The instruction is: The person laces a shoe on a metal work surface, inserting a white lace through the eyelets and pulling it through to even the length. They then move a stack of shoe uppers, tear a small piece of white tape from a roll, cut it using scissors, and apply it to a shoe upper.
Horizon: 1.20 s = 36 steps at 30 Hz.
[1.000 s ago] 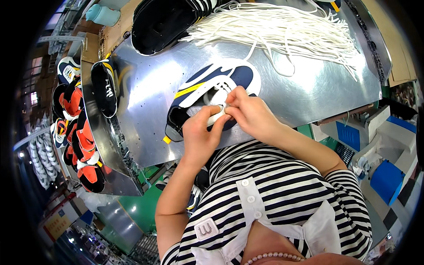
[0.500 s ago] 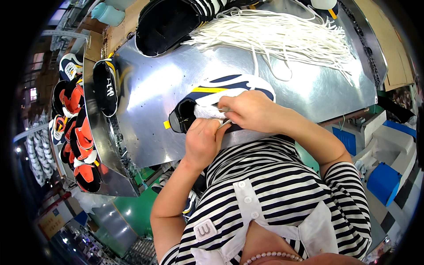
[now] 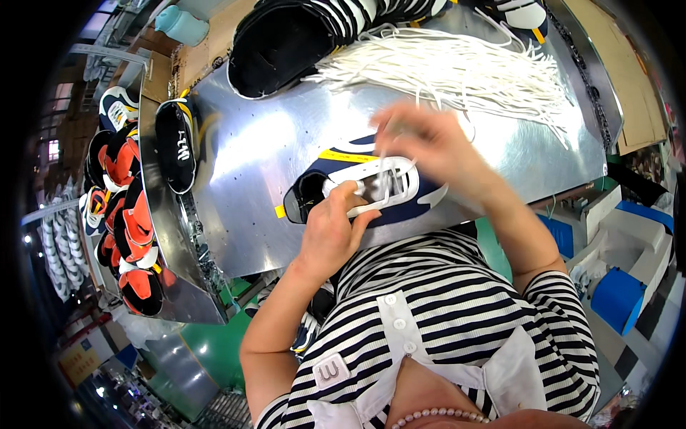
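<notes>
A navy, white and yellow sneaker (image 3: 350, 168) lies on the metal table, toe to the right and heel tab to the left. My left hand (image 3: 330, 223) is closed on it at the tongue and the near lace edge, thumb and fingers pressed in. White shoelace (image 3: 389, 187) crosses the front eyelets. Smeared by motion, my right hand (image 3: 429, 139) is raised above the toe with curled fingers. A blurred white strand of the lace runs from the eyelets up to those fingers. Any small tool in that hand is too blurred to make out.
A pile of loose white laces (image 3: 457, 71) spreads across the far side of the metal table (image 3: 250, 236). Nested black-and-white shoes (image 3: 286, 50) stand at the back. Another shoe (image 3: 175, 146) rests at the left edge, beside a rack of orange-lined shoes (image 3: 136, 222). White-and-blue bins (image 3: 622, 250) stand right.
My right hand has lifted away from the shoe opening, up and to the right, drawing out the white strand. My left hand stays at the tongue. The lace area now shows.
</notes>
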Tool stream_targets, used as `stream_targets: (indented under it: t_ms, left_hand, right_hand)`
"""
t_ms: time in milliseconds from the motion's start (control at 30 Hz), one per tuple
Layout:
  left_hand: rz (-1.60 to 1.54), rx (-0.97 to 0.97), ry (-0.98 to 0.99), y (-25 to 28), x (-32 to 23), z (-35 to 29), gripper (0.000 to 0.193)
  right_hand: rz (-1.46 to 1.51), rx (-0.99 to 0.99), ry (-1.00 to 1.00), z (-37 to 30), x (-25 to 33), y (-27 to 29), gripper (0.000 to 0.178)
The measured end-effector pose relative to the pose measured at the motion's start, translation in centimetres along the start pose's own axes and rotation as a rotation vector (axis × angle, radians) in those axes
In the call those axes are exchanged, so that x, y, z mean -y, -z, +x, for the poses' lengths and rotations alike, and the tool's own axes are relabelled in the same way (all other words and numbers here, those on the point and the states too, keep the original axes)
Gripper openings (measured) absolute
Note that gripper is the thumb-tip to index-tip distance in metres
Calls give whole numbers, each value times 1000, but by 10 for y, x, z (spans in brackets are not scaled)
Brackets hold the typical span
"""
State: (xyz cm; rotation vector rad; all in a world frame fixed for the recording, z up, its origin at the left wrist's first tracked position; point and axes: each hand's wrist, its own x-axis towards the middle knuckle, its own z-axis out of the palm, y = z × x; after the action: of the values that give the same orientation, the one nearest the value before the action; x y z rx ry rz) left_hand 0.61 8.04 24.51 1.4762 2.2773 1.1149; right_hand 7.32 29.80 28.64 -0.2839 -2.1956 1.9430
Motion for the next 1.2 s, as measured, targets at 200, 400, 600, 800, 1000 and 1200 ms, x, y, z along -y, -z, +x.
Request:
stream_targets:
  t_ms: [200,400,600,800,1000,1200]
  left_hand:
    - [-432,10,367,8,-3,16,73]
    - [-297,-164,433,-1,1,13,33]
    - [-201,-344,424,-16,2,12,19]
    - [-219,-360,420,-21,6,9,20]
    - [-132,-327,373,-20,4,7,22]
    - [165,-329,222,-19,-4,11,27]
  right_hand:
    - [-224,32,223,1,-41,-35,22]
    - [-399,103,274,15,-22,-26,20]
    - [-437,173,258,13,-24,-28,20]
    - [-343,22,144,-13,-17,-21,26]
    - [-462,111,75,-23,-19,-17,15]
    - [-663,108,133,-19,-20,-22,18]
